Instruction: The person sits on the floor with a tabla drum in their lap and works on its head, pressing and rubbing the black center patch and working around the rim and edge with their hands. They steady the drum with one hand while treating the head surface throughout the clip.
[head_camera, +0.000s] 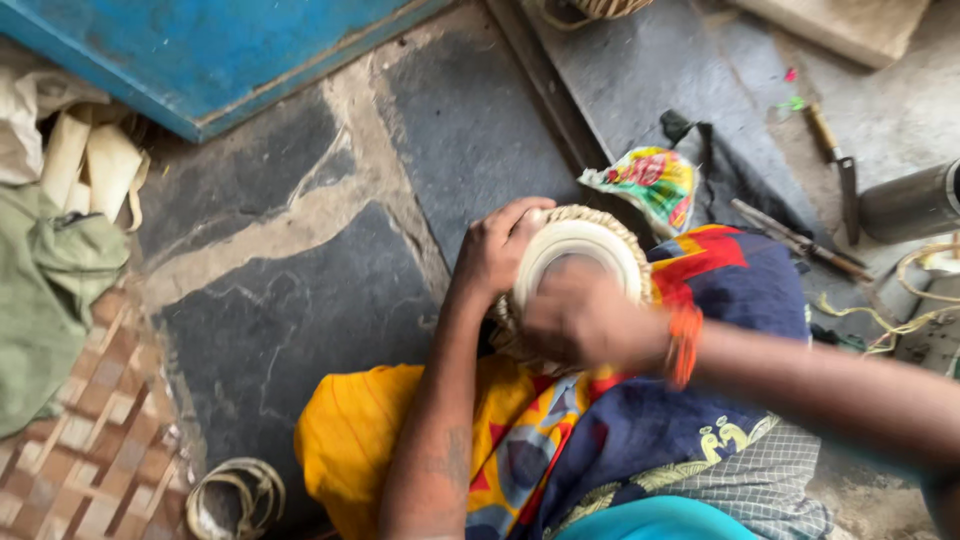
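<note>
Right hand (580, 318): blurred, pressed on the drumhead — grip cannot be told.
Left hand (495, 248): clasps the rim.
Round cream-headed drum with woven cane-laced sides (578, 248): on the lap — between both hands.

Right hand (580, 320) motion-blurred, hiding part of drum (580, 245) face.
</note>
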